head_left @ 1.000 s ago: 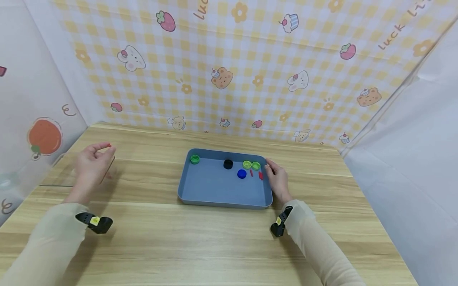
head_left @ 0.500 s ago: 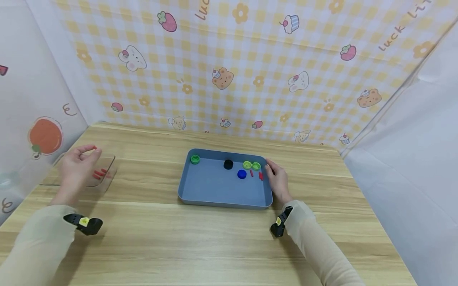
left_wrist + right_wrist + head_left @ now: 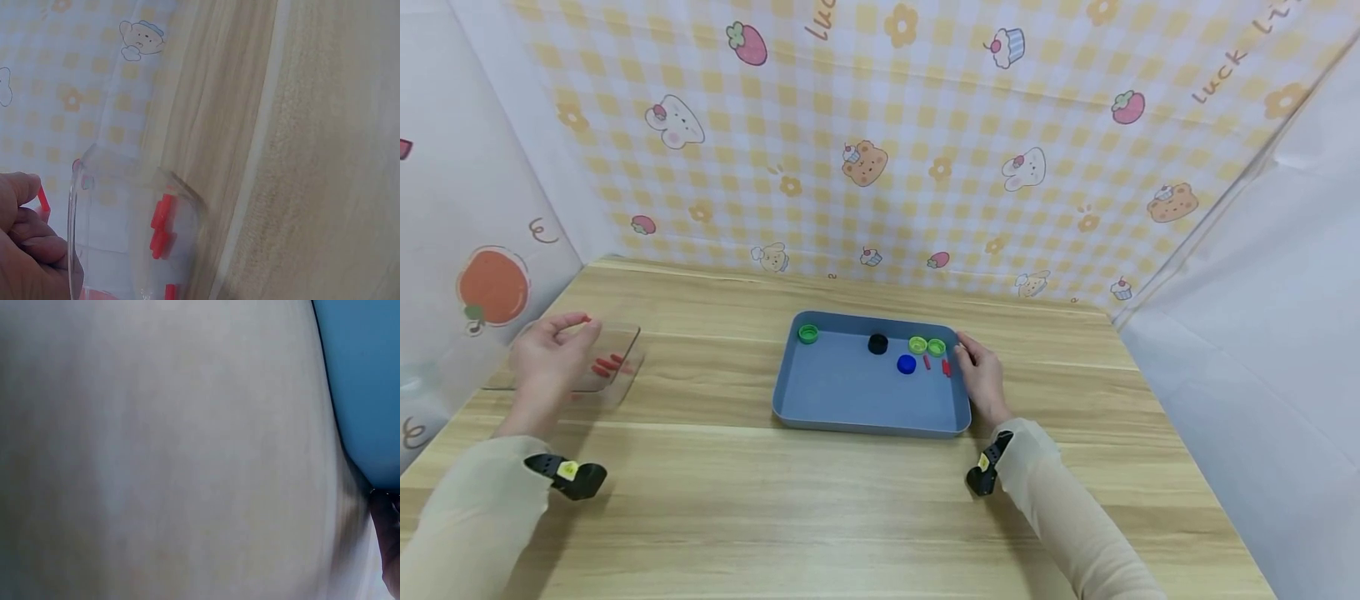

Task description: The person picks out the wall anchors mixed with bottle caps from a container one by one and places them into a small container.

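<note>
My left hand [image 3: 553, 354] is over the clear plastic box [image 3: 623, 337] at the table's left. Between its thumb and fingertips it pinches a small red stick [image 3: 43, 199]. Several similar red pieces [image 3: 161, 215] lie inside the box, seen through its wall. My right hand [image 3: 981, 373] grips the right rim of a blue-grey tray [image 3: 865, 425], its fingers along the outside. In the tray are a blue cap [image 3: 906, 364], a black cap [image 3: 877, 343], a green cap [image 3: 808, 333], two yellow-green caps [image 3: 917, 344] and a few red pieces [image 3: 946, 368].
A wooden table [image 3: 850, 517] carries the box and the tray. Behind it hangs a checked cloth [image 3: 940, 125] with cartoon prints, and pale sheets [image 3: 1240, 267] close off both sides.
My left hand has moved left with the red stick, uncovering the red pieces at the box's right end. The right hand and the tray have stayed in place.
</note>
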